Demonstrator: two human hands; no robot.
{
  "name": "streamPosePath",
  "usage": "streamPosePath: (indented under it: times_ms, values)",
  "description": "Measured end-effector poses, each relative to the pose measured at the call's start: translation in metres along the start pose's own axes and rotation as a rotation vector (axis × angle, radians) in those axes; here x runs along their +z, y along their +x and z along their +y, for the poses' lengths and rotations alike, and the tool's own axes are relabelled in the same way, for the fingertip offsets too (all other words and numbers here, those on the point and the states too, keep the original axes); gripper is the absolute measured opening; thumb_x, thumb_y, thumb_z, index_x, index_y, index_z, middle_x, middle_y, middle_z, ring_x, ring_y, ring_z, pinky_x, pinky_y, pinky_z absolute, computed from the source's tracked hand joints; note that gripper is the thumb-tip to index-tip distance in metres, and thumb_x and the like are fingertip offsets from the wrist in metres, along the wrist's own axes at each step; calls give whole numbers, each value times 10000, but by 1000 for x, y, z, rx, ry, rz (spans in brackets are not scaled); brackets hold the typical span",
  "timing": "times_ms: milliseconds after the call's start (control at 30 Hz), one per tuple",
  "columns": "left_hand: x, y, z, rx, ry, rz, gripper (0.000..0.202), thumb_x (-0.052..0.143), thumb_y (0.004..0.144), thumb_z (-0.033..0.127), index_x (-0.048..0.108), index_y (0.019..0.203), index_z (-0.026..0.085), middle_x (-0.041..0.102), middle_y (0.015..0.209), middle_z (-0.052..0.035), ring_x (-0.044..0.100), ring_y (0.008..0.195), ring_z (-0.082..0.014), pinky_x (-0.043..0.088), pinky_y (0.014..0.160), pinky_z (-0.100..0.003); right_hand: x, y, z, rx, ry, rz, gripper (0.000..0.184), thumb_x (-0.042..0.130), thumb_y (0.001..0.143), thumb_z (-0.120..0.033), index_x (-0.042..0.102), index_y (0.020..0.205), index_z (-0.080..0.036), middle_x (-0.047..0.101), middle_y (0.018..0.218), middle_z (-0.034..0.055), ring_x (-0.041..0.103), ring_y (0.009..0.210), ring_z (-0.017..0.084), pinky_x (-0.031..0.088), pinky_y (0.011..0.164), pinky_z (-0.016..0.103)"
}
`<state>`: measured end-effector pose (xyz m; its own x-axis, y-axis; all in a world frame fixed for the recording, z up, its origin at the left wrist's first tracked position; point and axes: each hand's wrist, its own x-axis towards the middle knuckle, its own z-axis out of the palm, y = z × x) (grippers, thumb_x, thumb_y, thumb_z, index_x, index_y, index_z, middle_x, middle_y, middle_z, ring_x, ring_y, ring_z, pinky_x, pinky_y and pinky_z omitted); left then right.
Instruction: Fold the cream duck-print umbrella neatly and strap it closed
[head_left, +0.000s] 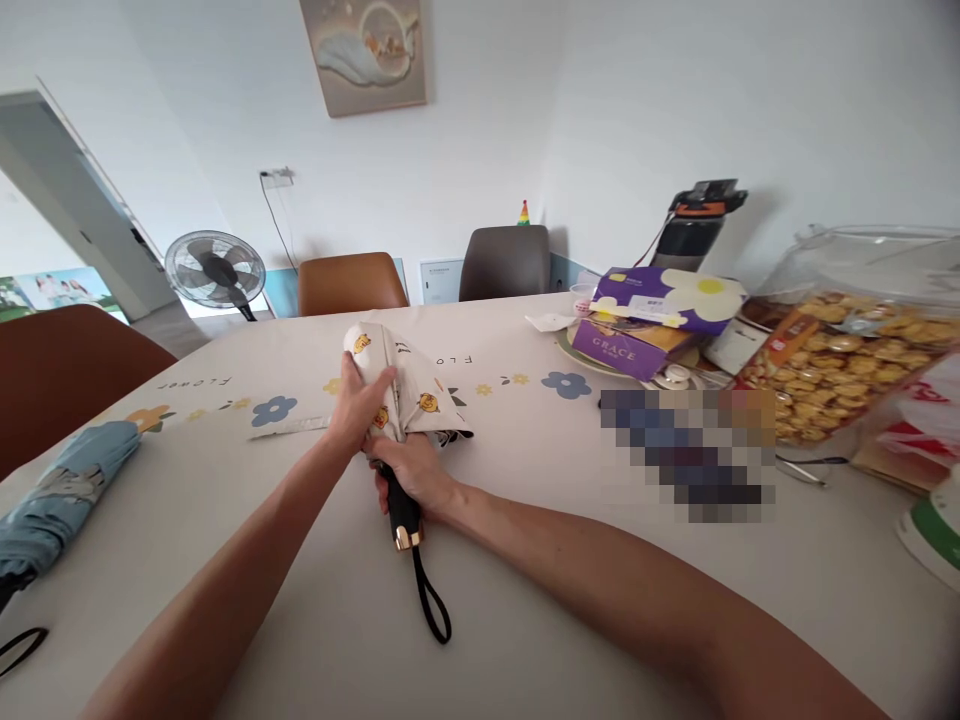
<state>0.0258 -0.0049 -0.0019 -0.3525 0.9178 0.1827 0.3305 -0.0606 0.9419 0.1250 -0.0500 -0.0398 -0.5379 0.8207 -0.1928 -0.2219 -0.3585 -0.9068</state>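
Observation:
A cream folding umbrella with small yellow cartoon figures lies partly wrapped in the middle of the table, one fabric panel loose to its right. My left hand is closed around the upper fabric, thumb across the front. Lower down, my right hand grips the umbrella where the fabric meets the black handle, its fingers partly hidden underneath. The handle points toward me, with a gold end and a black wrist loop. A pale closure strap sticks out to the left.
A folded blue umbrella lies at the left edge of the table. On the right are purple boxes, a black bottle, a big clear snack container and a blurred-out item. Chairs and a fan stand behind.

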Motion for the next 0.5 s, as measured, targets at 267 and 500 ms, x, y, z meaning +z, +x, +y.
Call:
streamPosePath:
  times_ms: [267, 500]
  values:
    - [-18, 11, -5, -439, -582, -189, 424, 708, 626, 318, 610, 977, 100, 676, 827, -122, 658, 783, -263, 544, 756, -403, 9, -9, -3, 34, -2, -131, 156, 523, 730, -271, 460, 616, -185, 453, 374, -50, 420, 295, 98, 402, 310, 222]
    - [-34, 3, 7, -415, -848, -338, 445, 623, 689, 345, 597, 1071, 118, 690, 864, -95, 650, 873, -281, 508, 866, -419, 16, -9, -5, 22, 28, -262, 161, 564, 715, -283, 456, 652, -181, 449, 395, -65, 406, 297, 88, 410, 320, 225]
